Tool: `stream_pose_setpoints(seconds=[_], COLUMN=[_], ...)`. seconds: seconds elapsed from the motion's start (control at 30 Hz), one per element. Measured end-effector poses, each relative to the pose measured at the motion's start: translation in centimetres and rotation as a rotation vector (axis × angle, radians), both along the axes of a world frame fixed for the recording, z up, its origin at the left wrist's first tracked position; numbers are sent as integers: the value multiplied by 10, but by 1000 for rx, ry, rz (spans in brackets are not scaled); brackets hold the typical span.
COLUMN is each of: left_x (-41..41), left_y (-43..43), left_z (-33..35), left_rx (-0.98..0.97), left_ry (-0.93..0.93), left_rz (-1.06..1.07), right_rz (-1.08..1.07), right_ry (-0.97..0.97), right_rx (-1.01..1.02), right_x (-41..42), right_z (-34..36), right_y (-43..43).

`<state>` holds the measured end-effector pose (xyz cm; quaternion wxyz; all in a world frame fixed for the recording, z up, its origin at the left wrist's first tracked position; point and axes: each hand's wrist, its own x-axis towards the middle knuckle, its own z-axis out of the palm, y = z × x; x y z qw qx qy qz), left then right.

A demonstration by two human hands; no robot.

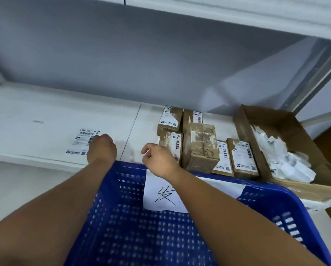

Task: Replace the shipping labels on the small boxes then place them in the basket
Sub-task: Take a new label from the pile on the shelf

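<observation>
Both bare arms stretch forward over the blue basket (272, 191), which sits nearest the person with its far rim against the front edge of a white shelf (36, 116). The left hand (101, 148) reaches past the basket's far left corner, knuckles up and fingers bent down out of sight onto the near edge of a sheet of labels (84, 140) lying flat on the shelf; I cannot tell whether it pinches the sheet or only touches it. The right hand (158, 160) hovers just beyond the middle of the basket's far rim, fingers curled and thumb close to the forefinger, and whether anything is held between them is unclear. Just beyond the basket's far right side stand the small boxes (201, 143), six brown ones packed together, most bearing white barcode labels, the middle one showing only torn patches. Further right of the basket lies an open cardboard carton (243, 127) holding crumpled white paper scraps (283, 160). A paper sign (160, 196) with a handwritten character hangs inside the basket's far wall. Behind the shelf rises a grey wall (122, 64), with another white shelf board (237, 14) overhead.
</observation>
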<state>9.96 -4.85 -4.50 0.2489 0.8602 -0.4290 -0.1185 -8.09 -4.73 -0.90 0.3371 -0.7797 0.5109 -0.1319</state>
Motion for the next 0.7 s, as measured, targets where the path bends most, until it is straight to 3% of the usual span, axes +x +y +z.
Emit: stream_pose_setpoints(seconds=[0.27,0.4,0.7], left_x=[81,80,61], left_y=[-26,-20,-10], left_z=[-35,-45,-26], left_rx=[453,462,526], left_ry=[-87,-130,-507], left_rz=[59,20,-215], right_rz=[3,5,-7], right_ry=[48,86,60], right_rx=[32,28,29], right_x=[26,31,27], right_z=[-19,-23,-24], right_y=[-24,-25,-4])
